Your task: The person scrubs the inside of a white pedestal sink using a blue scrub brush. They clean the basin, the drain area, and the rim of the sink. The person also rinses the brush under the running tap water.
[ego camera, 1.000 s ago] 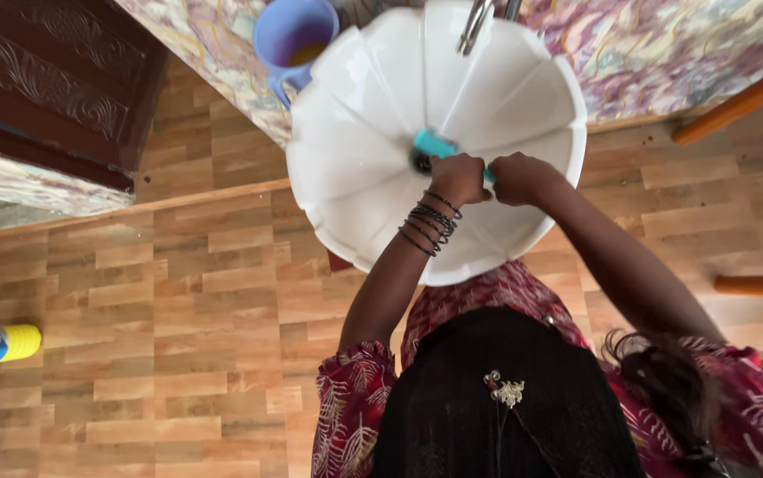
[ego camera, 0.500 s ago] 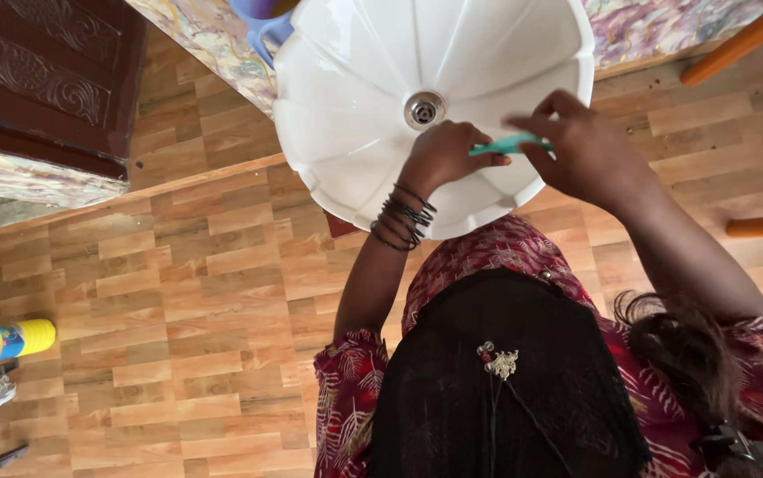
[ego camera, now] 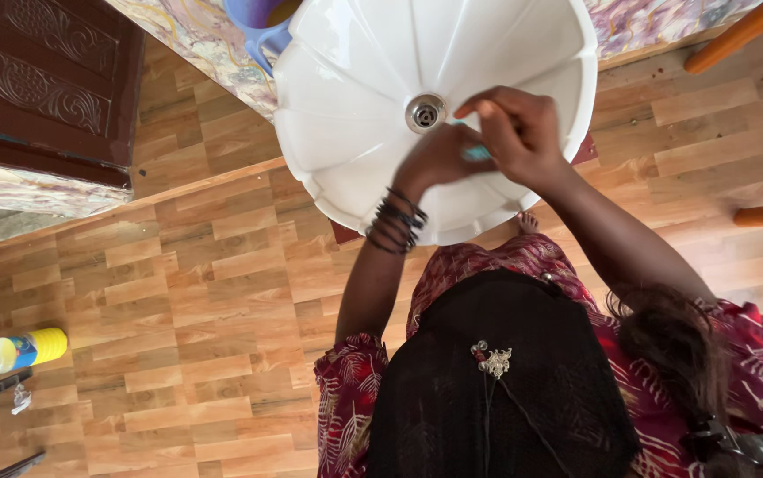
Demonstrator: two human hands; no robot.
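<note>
Far left of the sink (ego camera: 346,88), low on the wooden floor (ego camera: 178,310), a plastic bottle (ego camera: 14,350) with a yellow end lay on its side, with dark rods just below it. Up and to the left of the sink stood a dark carved wooden door (ego camera: 41,84). A blue cup (ego camera: 257,22) sat just beside the sink's upper left rim, on a marbled patterned surface (ego camera: 195,35). The sink itself was white, round and ribbed like a shell, with a metal drain (ego camera: 425,112) in its middle.

The left hand (ego camera: 439,159) hung over the sink bowl, just below and right of the drain, its fingers curled inward toward the other hand; a stack of dark bracelets (ego camera: 396,221) circled its wrist near the sink's lower rim. The right hand (ego camera: 514,133) was over the bowl too, right of the drain and touching the left hand, its fingers bent. Between the two hands a small teal object (ego camera: 477,153) showed, pinched where the fingers met; which hand truly gripped it I could not tell, since most of it was hidden.

Below the sink was the person's red patterned clothing (ego camera: 346,389) and a black knitted covering (ego camera: 487,398) with a small silver brooch (ego camera: 492,358). Right of the sink, two orange wooden bars (ego camera: 735,35) crossed the floor
</note>
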